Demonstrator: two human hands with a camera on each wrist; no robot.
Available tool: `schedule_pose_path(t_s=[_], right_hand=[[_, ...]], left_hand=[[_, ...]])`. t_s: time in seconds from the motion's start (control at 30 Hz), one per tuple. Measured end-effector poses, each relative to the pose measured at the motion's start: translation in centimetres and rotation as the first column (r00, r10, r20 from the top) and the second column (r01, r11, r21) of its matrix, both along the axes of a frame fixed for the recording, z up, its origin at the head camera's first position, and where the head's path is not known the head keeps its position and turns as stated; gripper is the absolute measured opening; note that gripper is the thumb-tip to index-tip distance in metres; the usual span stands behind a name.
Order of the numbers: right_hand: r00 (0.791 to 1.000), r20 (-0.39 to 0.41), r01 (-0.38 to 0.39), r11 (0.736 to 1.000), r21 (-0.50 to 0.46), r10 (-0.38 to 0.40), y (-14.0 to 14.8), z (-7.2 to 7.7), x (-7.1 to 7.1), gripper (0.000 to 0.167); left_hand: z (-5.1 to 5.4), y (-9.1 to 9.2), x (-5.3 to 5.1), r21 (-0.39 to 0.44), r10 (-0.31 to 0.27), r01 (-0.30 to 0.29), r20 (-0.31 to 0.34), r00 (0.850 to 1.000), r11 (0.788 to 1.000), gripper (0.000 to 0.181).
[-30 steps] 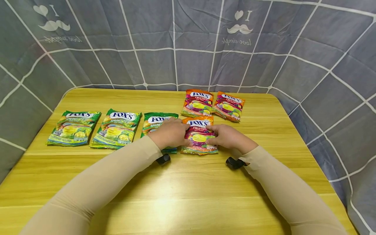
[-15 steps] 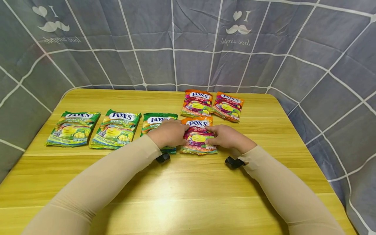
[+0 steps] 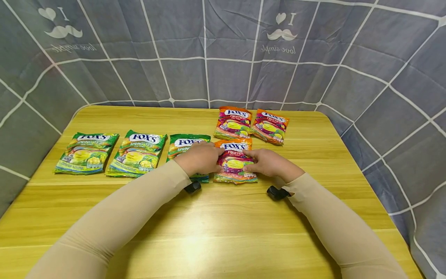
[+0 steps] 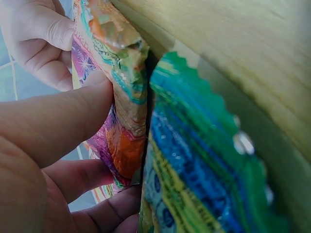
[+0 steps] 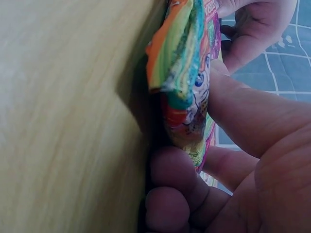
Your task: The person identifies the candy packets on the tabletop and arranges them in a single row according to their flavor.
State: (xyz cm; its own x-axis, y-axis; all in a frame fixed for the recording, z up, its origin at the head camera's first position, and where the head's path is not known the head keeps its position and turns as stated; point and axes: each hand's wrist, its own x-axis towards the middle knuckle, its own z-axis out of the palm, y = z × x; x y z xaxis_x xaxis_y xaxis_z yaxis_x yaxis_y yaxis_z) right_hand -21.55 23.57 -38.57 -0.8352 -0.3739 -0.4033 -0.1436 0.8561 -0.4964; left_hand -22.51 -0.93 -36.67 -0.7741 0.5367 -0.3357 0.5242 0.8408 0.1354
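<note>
Both hands are pinching the front Fruits packet (image 3: 234, 161): the left hand (image 3: 201, 158) is gripping its left side and the right hand (image 3: 271, 164) is gripping its right side, each with the thumb pressing on the printed face and other fingers curling at the edge. This packet is standing last, at the right end of the near row on the table (image 3: 223, 232), just beside the covered Spring Tea packet (image 3: 186, 142), while the middle Spring Tea packet (image 3: 136, 153) and the leftmost Spring Tea packet (image 3: 86, 153) are lying further to the left. Its upper edge is meeting the lower edge of the rear left Fruits packet (image 3: 232, 123); the rear right Fruits packet (image 3: 270, 127) is lying beside that one.

For doing this positioning well, I am judging that both hands should be pressing equally, so that the packet is not turning. The thumbs should be pressing gently, because the soft wrapper is probably creasing easily. The left fingers are reaching into the narrow gap, so they should be moving carefully without pushing the green neighbour. The wrist views are close and dim, and I cannot tell whether the packet is resting fully flat.
</note>
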Motion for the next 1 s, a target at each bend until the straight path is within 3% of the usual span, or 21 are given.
schedule_pose_path(t_s=[1.0], right_hand=[[1.000, -0.011, 0.009, 1.000, -0.022, -0.010, 0.25, -0.32, 0.06, 0.071]], left_hand=[[0.01, -0.06, 0.13, 0.016, 0.015, -0.015, 0.003, 1.000, 1.000, 0.079]])
